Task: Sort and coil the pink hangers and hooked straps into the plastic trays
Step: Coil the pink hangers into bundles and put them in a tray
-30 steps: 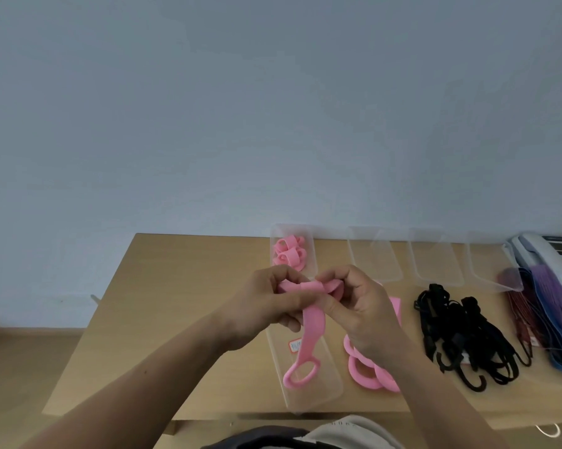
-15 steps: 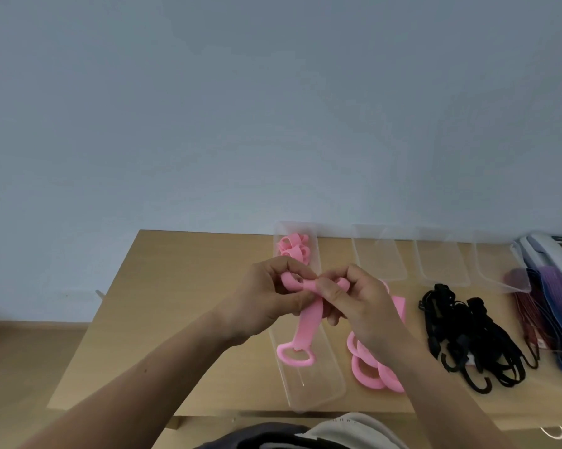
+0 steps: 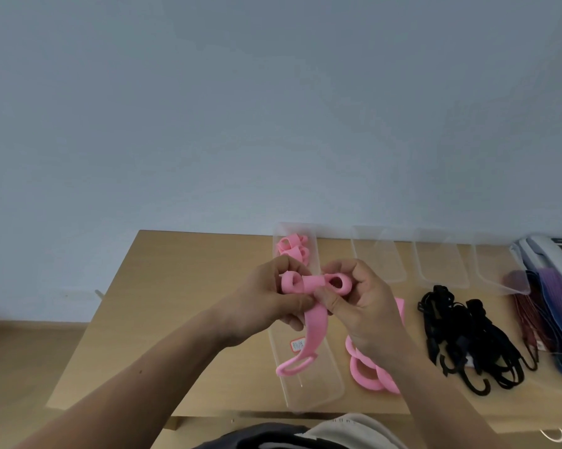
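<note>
- The left hand (image 3: 266, 303) was curled round one end of a pink hanger (image 3: 315, 322), with the fingers closed over a small rolled loop of it.
- The right hand (image 3: 364, 306) pinched the same hanger just beside the left, thumb and fingers closed on a second rolled loop with an open hole.
- Both hands held the hanger in the air above a long clear tray (image 3: 318, 387). The two hands touched at the middle of the band.
- The free length of the hanger hung down between the hands, and its looped end dangled over the middle of the tray, near a small label there.
- Coiled hangers (image 3: 292, 249) lay at the far end of that tray, close to the wall.
- Loose hangers (image 3: 367, 374) lay flat on the worktop (image 3: 176, 286) just right of the tray, partly hidden by the right wrist.
- A heap of black hooked straps (image 3: 467, 338) lay farther right, apart from the pink ones, hooks pointing to the near edge.
- Three more clear trays (image 3: 440, 257) stood in a row along the far edge, right of the long tray.
- Dark red, blue and purple straps (image 3: 551, 312) lay at the right edge, and their far ends showed through the last tray.
- A white phone (image 3: 551, 254) sat in the far right corner.
</note>
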Available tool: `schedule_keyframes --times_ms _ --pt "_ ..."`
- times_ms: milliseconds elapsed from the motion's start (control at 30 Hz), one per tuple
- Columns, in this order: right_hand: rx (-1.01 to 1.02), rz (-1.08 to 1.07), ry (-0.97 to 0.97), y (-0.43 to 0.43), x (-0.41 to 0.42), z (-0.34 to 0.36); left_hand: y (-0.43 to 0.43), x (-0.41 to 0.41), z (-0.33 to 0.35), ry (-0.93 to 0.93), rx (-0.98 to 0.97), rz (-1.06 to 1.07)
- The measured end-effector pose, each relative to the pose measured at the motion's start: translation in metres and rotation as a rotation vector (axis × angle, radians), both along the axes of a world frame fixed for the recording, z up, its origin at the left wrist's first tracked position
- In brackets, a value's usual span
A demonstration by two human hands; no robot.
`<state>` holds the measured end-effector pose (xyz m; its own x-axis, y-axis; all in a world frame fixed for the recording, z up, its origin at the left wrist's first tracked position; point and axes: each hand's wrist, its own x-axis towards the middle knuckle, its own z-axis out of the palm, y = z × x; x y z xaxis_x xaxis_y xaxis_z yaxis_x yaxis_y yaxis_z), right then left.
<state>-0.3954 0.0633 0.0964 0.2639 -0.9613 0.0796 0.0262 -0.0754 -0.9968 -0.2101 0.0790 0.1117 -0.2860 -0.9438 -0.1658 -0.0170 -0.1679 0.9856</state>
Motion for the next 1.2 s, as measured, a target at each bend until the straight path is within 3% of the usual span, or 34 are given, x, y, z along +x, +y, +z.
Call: schedule_keyframes --times_ms 267,567,900,1067,1200 --pt "0.07 0.024 -0.068 0.005 -0.004 0.004 0.002 -0.006 -0.007 0.075 -0.054 0.043" --pt "0.093 0.003 0.066 0.003 0.0 -0.001 0.0 -0.004 -0.013 0.025 -0.162 0.097" --pt "0.011 0.013 -0.014 0.002 0.0 0.001 0.0 -0.001 -0.011 -0.052 -0.095 0.111" --pt "-0.013 -0.001 0.018 0.004 0.004 -0.002 -0.002 0.001 -0.005 0.048 0.005 0.068" --pt "-0.005 0.03 0.004 0.003 0.003 -0.002 -0.004 0.001 -0.006 0.089 -0.023 0.092"
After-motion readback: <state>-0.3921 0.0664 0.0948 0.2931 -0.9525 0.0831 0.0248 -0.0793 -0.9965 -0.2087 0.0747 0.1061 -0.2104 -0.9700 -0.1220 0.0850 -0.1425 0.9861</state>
